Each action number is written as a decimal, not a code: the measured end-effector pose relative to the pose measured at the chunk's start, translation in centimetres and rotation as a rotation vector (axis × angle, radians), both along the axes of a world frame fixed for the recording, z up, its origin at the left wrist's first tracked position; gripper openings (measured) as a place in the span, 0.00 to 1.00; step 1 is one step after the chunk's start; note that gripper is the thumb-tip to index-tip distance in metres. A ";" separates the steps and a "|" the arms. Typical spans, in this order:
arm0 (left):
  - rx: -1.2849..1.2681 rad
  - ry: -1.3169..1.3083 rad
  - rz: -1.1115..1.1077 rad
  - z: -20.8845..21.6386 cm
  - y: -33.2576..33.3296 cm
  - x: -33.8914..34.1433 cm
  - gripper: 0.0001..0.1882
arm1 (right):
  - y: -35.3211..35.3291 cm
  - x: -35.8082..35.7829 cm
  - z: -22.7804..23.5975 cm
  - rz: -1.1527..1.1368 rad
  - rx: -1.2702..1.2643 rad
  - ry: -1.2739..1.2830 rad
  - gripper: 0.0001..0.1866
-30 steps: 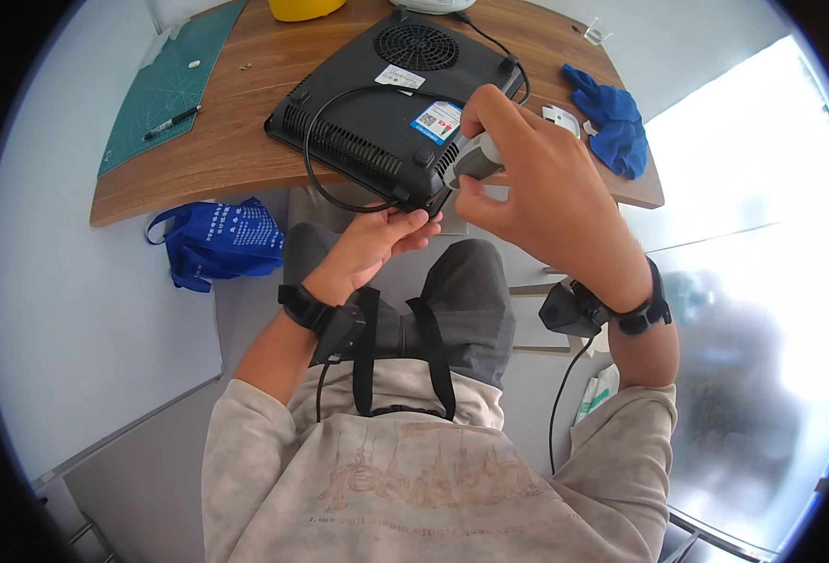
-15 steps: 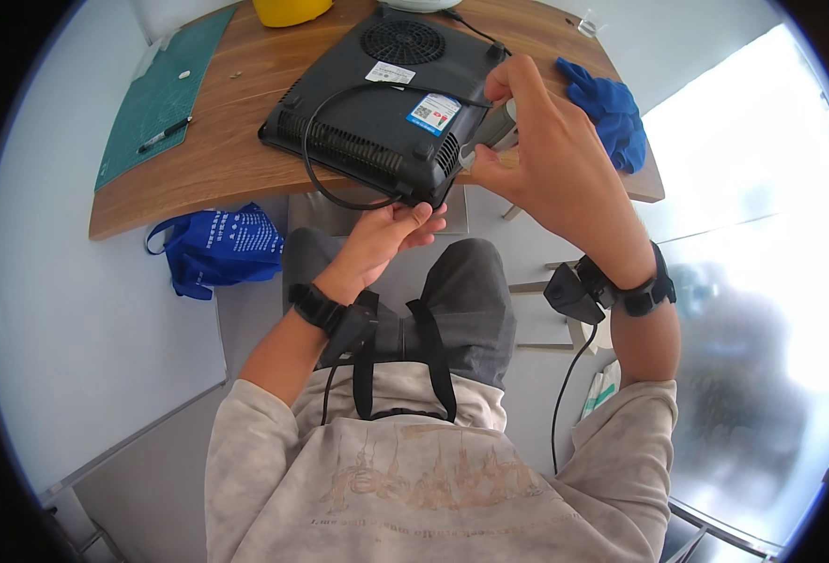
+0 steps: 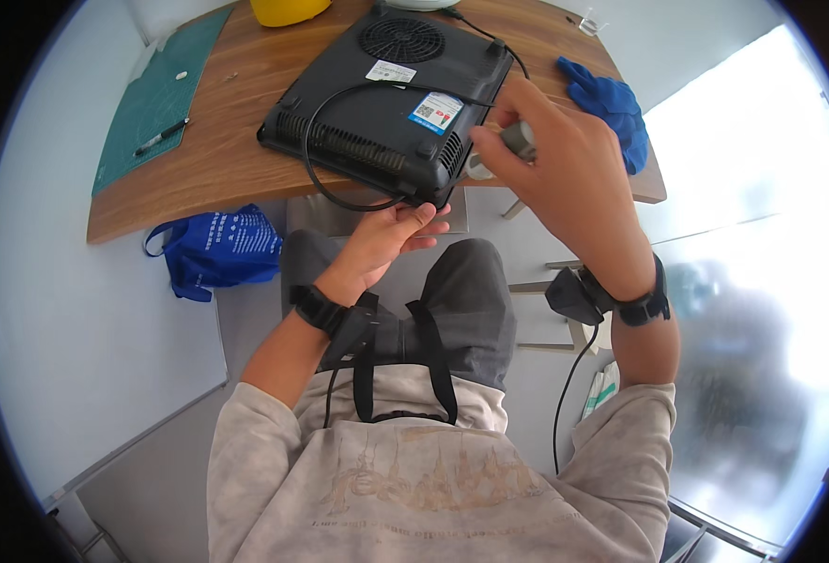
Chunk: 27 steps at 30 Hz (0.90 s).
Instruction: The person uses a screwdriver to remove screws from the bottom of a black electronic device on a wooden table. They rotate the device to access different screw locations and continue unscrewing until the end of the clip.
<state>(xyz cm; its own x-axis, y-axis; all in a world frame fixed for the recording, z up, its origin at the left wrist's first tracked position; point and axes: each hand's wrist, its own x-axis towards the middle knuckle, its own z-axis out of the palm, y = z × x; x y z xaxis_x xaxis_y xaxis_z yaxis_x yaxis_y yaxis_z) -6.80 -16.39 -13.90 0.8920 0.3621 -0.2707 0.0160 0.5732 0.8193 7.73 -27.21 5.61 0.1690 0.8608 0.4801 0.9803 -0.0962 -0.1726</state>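
A black induction cooker point(image 3: 339, 103) lies bottom up on the table, overhanging its near edge. My left hand point(image 3: 391, 235) grips its near corner, thumb on top and fingers beneath. The cooker's black cord point(image 3: 306, 155) loops from that corner over its underside to the fingertips of my right hand point(image 3: 569, 164). Those fingers are curled beside the right-hand side vent. Within their curl shows a grey-and-white cylindrical object point(image 3: 521, 141), partly hidden, its kind unclear. Whether the fingers also pinch the cord cannot be made out.
A blue cloth point(image 3: 612, 108) lies at the table's right edge, near a small clear cup point(image 3: 591, 22). On the left are a green cutting mat point(image 3: 156, 103) and a marker pen point(image 3: 161, 138). A yellow container point(image 3: 288, 9) stands behind. Below hangs a blue bag point(image 3: 222, 253).
My right hand has shifted slightly right and toward me, its index finger curling further. The grey-and-white object has moved with it. My left hand and the cooker have hardly moved.
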 end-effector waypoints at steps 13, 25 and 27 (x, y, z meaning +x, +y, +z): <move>0.002 0.005 -0.004 0.0 0.1 0.0 0.18 | -4.4 0.2 -2.0 -0.145 0.175 0.250 0.10; -0.021 0.002 0.020 0.1 -0.2 0.1 0.17 | -4.8 -1.0 -3.2 -0.119 0.255 0.056 0.14; -0.016 0.003 0.023 0.1 -0.1 0.0 0.17 | -5.0 -1.3 -3.6 -0.099 0.264 0.011 0.14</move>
<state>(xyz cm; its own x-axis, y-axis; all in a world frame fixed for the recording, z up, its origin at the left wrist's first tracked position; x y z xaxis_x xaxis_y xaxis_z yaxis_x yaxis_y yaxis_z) -6.79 -16.52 -13.76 0.8828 0.3778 -0.2791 0.0049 0.5867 0.8098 6.38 -32.18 2.06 0.2523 0.6852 0.6832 0.9663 -0.1417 -0.2148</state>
